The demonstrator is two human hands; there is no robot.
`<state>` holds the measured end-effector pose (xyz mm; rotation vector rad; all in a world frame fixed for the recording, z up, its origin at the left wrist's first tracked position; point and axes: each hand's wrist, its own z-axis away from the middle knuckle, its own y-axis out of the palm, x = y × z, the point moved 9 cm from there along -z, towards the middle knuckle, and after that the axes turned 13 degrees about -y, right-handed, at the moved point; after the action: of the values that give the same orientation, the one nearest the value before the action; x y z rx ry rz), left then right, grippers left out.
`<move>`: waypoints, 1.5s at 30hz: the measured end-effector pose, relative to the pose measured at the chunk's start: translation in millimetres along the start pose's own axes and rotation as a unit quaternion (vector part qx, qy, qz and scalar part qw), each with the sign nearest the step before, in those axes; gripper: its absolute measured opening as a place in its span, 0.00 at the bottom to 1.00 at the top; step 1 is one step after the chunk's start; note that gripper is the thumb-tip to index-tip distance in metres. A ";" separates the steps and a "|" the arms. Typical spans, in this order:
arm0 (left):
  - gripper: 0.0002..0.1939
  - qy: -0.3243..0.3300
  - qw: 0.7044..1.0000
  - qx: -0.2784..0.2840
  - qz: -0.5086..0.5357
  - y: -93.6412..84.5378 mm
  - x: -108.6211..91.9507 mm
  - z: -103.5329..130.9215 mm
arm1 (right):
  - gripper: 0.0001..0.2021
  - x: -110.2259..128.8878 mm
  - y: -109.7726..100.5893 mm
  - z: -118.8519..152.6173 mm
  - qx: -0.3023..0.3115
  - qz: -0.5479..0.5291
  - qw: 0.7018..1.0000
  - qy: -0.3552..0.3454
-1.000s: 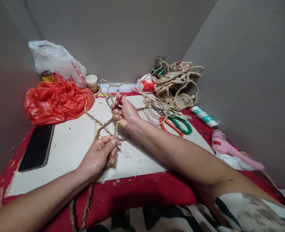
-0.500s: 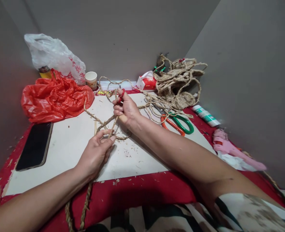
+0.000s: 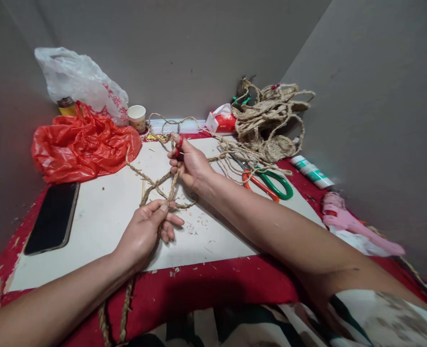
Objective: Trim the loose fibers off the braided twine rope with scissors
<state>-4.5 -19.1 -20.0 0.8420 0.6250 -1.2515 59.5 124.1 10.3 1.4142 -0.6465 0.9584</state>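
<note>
A tan, twisted straw rope (image 3: 172, 185) runs between my two hands above the white board (image 3: 101, 217). My left hand (image 3: 150, 224) pinches its lower part between thumb and forefinger, the other fingers loosely stretched to the right. Farther back, my right hand (image 3: 191, 161) is closed around the upper part, palm turned up. Something red and ring-like (image 3: 180, 140) shows at its fingers; I cannot tell exactly what it is. Other rope strands cross and loop on the board under the hands. Two thicker lengths of braided rope (image 3: 126, 308) hang near my left forearm.
Large scissors (image 3: 276, 183) with green and orange handles lie right of my right hand, before a heap of coiled rope (image 3: 271, 120). At left are a red plastic bag (image 3: 86, 149), a phone (image 3: 52, 219) and a paper cup (image 3: 137, 118). A pink glue gun (image 3: 354, 224) lies at right.
My left hand has shifted slightly, its lower fingers now stretching out to the right. The rope section between the hands shows more plainly. The right hand has barely moved.
</note>
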 end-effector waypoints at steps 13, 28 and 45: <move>0.13 -0.106 0.987 0.092 0.073 30.2 25.7 31.2 | 0.19 55.2 -40.4 32.3 0.032 0.189 0.980 -0.054; 0.14 -0.083 0.989 0.116 0.029 39.8 25.6 31.8 | 0.23 11.1 -69.9 111.2 0.074 0.116 0.988 0.066; 0.17 -0.048 0.988 0.114 -0.088 34.0 10.4 30.1 | 0.13 20.0 -58.6 105.4 0.009 -0.056 0.995 0.077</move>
<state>29.8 -46.6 -4.5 0.9239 0.4932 -1.5366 136.9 29.5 6.8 1.3622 -0.4401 0.9763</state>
